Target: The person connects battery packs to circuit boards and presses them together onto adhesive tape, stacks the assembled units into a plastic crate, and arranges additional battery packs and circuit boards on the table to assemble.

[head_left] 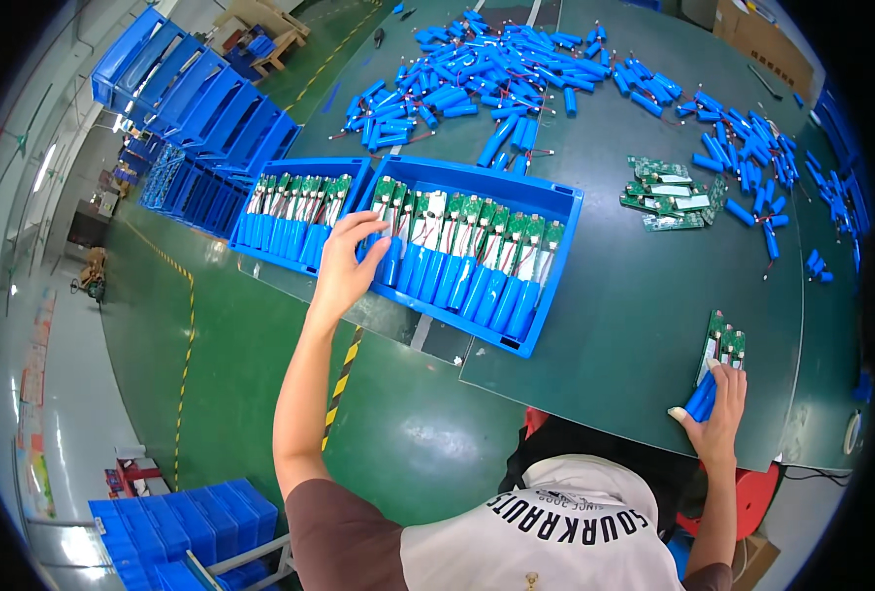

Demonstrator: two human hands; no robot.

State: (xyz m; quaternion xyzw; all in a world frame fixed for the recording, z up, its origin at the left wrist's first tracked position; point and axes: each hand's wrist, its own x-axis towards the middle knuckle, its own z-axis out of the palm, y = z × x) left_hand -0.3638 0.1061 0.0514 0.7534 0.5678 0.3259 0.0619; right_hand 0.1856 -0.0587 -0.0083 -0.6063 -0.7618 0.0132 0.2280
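Observation:
My left hand [344, 271] is at the left end of a blue tray [567, 266], thumb and fingers apart, fingertips beside the end of a row of blue battery packs [454, 281] with green circuit boards. I see nothing held in it. At the table's near right, my right hand [721, 419] has its thumb and fingers around a few battery packs [698, 396]. Their green circuit boards [729, 340] point away from me, and the palm hides part of the group. A second blue tray [366, 175] of similar packs stands just left of the first.
Loose blue cells with wires [486, 74] are heaped along the table's far side and right. Bare circuit boards [669, 194] lie in a pile right of centre. Stacked blue bins [196, 94] stand on the floor at far left, more bins [186, 532] at lower left.

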